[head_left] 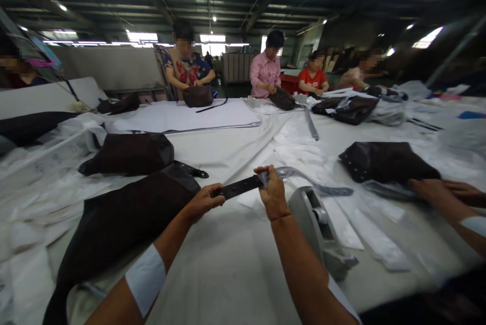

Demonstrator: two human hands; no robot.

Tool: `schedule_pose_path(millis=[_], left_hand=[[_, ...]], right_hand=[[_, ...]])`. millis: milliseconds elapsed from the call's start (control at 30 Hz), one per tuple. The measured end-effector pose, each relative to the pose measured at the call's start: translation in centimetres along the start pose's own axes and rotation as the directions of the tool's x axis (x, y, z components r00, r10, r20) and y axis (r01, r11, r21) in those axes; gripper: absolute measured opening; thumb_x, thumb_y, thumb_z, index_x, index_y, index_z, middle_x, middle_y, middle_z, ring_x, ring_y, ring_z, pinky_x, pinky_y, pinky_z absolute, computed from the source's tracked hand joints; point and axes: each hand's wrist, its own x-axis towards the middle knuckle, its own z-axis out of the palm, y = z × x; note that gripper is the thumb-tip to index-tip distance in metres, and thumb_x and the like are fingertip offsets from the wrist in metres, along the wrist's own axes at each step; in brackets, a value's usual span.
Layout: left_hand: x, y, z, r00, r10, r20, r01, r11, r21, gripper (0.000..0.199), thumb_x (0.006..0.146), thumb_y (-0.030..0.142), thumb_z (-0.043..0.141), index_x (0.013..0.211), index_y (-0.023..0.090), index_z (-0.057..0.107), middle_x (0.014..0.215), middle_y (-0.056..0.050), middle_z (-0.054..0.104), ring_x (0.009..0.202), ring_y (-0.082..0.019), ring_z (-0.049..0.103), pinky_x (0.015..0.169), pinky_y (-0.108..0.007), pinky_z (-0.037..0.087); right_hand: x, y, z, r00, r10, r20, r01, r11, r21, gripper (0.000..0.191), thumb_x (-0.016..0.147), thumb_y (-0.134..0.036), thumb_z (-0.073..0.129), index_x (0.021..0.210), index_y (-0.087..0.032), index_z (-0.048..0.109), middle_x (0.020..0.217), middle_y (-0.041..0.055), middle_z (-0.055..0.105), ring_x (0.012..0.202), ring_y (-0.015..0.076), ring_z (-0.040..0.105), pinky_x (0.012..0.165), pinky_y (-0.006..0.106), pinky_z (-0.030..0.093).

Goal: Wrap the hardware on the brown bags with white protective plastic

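Note:
A dark strap [240,187] with small holes or studs along it stretches between my hands above the table. My left hand [204,202] pinches its near end. Farther along, my right hand [272,194] is closed round the strap where a clear plastic sleeve [322,186] begins; the sleeved length trails off to the right. Just left of my left hand lies a large dark brown bag [129,218], partly behind my forearm. Behind it rests another dark bag [131,154], with a short studded strap end [190,169] beside it.
A grey tape dispenser [313,229] stands right of my right forearm. At the right, a co-worker's hands [436,191] touch a dark bag [387,160]. Across the table several people handle bags near a white board [190,115]. Loose plastic wrapping [34,203] covers the left side.

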Motion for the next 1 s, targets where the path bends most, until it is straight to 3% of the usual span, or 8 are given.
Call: schedule_pose_path(millis=[100,200,367,467,567,733,1000], left_hand=[[0.2,0.0,0.3,0.997,0.001,-0.071,-0.001,1.000,-0.007,0.013,0.066,0.024,0.063,0.074,0.014,0.060,0.065,0.001,0.054,0.064,-0.011,0.044,0.060,-0.023,0.031],[1.0,-0.3,1.0,0.992,-0.018,-0.126,0.014,0.999,-0.038,0.014,0.065,0.025,0.063,0.072,0.014,0.061,0.062,0.001,0.055,0.060,-0.011,0.044,0.058,-0.023,0.031],[0.5,0.0,0.1,0.996,-0.021,-0.088,0.007,0.987,-0.163,0.028,0.062,0.029,0.068,0.084,0.013,0.063,0.066,0.001,0.055,0.058,-0.009,0.044,0.056,-0.021,0.031],[0.2,0.4,0.2,0.996,-0.039,-0.079,0.029,0.992,-0.125,0.025,0.062,0.031,0.070,0.078,0.012,0.063,0.059,0.003,0.050,0.054,-0.007,0.039,0.052,-0.021,0.028],[0.5,0.7,1.0,0.982,-0.051,-0.182,0.042,0.998,-0.051,0.022,0.066,0.033,0.066,0.073,0.012,0.062,0.053,0.004,0.043,0.050,-0.007,0.034,0.049,-0.022,0.025],[0.5,1.7,1.3,0.949,-0.051,-0.310,0.090,0.989,0.113,0.015,0.063,0.027,0.062,0.060,0.015,0.054,0.049,0.006,0.036,0.046,-0.006,0.029,0.045,-0.022,0.017],[-0.1,1.0,3.0,0.967,-0.028,-0.255,0.067,0.987,0.148,0.014,0.070,0.029,0.055,0.066,0.016,0.057,0.051,0.005,0.039,0.048,-0.009,0.032,0.047,-0.023,0.023]], right_hand=[[0.9,-0.7,-0.4,0.989,0.144,-0.021,-0.138,0.973,0.185,0.019,0.077,-0.034,0.058,0.067,-0.021,0.048,0.057,-0.0063,0.060,0.059,0.0121,0.062,0.065,0.029,0.051],[0.9,-0.4,-0.2,0.990,0.135,-0.051,-0.121,0.969,0.215,0.017,0.076,-0.031,0.060,0.069,-0.020,0.049,0.056,-0.0064,0.061,0.059,0.0111,0.062,0.065,0.027,0.052],[1.0,-0.9,-0.2,0.986,0.161,-0.037,-0.150,0.964,0.218,0.016,0.077,-0.027,0.060,0.067,-0.019,0.051,0.058,-0.0048,0.062,0.059,0.0114,0.063,0.063,0.026,0.053],[0.5,-0.8,0.4,0.974,0.225,-0.024,-0.210,0.941,0.267,0.015,0.079,-0.026,0.058,0.066,-0.019,0.051,0.058,-0.0039,0.062,0.059,0.0118,0.064,0.063,0.027,0.054],[-0.4,-0.1,1.2,0.966,0.253,-0.043,-0.229,0.925,0.303,0.015,0.080,-0.023,0.056,0.066,-0.020,0.052,0.056,-0.0047,0.062,0.059,0.0114,0.064,0.067,0.028,0.055],[-0.7,-0.4,1.2,0.988,0.149,-0.039,-0.135,0.958,0.254,0.015,0.079,-0.022,0.056,0.065,-0.018,0.055,0.058,-0.0026,0.064,0.061,0.0118,0.064,0.070,0.028,0.055],[-2.1,0.3,1.6,0.996,0.082,0.038,-0.086,0.989,0.124,0.016,0.077,-0.033,0.061,0.072,-0.018,0.061,0.070,-0.0002,0.069,0.068,0.0145,0.066,0.072,0.032,0.052]])
